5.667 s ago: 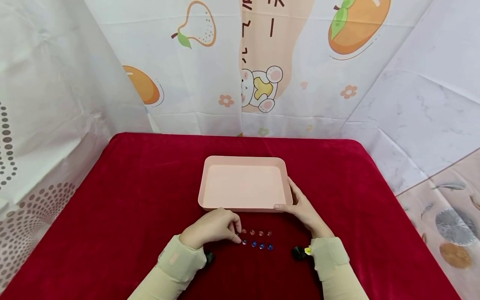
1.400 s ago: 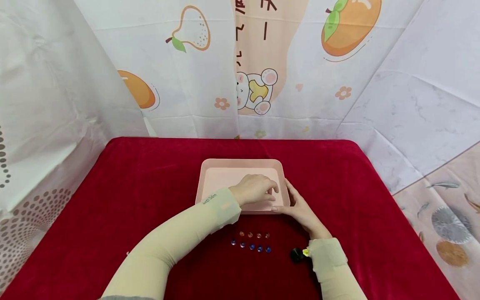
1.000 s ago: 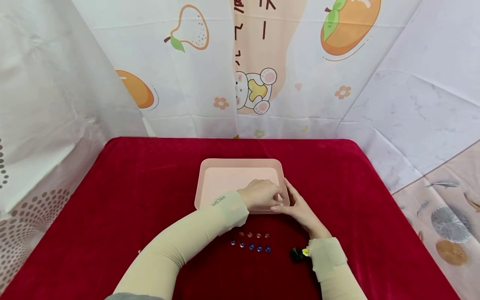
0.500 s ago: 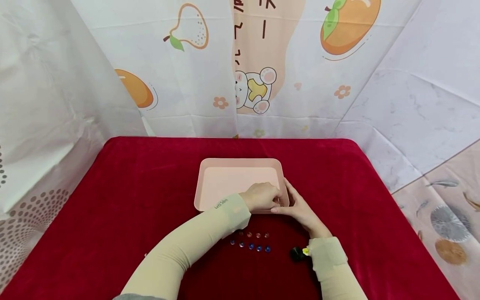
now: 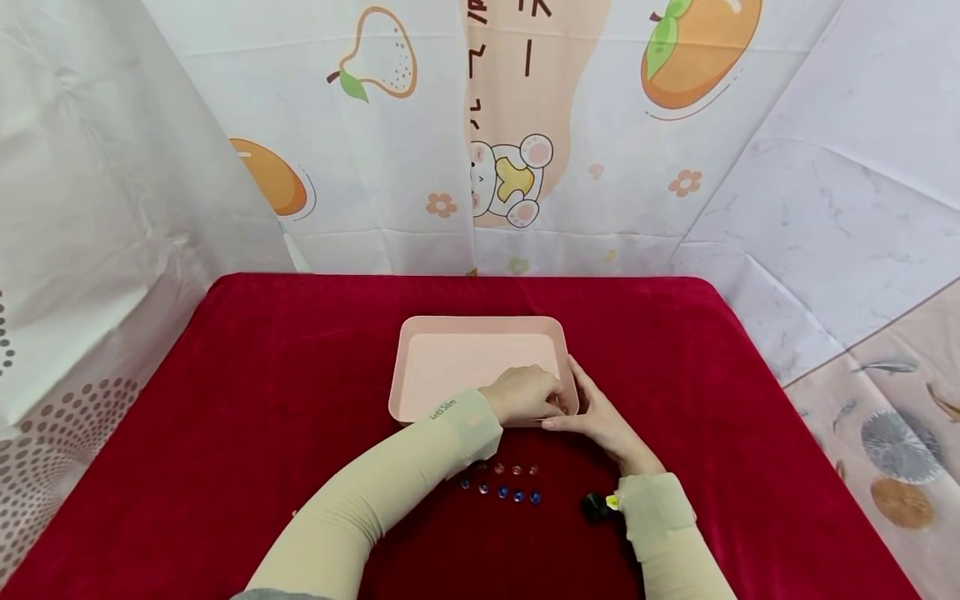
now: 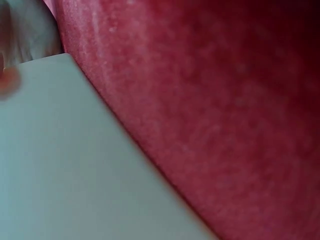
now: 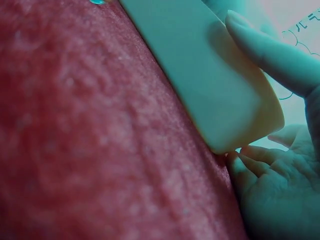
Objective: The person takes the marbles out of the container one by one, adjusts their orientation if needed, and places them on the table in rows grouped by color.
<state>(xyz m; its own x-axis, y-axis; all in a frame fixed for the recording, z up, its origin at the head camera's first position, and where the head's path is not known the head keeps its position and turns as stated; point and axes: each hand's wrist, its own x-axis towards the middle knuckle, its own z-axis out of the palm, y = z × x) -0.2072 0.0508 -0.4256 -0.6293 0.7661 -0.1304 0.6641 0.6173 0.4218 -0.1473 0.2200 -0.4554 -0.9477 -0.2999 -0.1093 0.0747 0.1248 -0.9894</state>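
Note:
A shallow pink tray (image 5: 450,367) lies on a red cloth (image 5: 262,375). My left hand (image 5: 525,392) is inside the tray at its near right corner, with the fingers curled and the tips gathered downward. What lies under those tips is hidden. My right hand (image 5: 600,421) grips that same corner from outside. In the right wrist view its thumb (image 7: 270,47) presses the tray wall (image 7: 200,65) and its fingers (image 7: 260,175) wrap the corner. The left wrist view shows only the tray wall (image 6: 65,165) and cloth.
Small glass beads lie in two short rows on the cloth just in front of the tray: blue ones (image 5: 517,496) nearer me, orange ones (image 5: 516,470) behind. My left sleeve covers the rows' left end. Printed curtains hang around the table.
Since 5.7 s ago my left hand has left the bead rows and reached into the tray. Over the last second it crept toward the near right corner. The right hand stays put.

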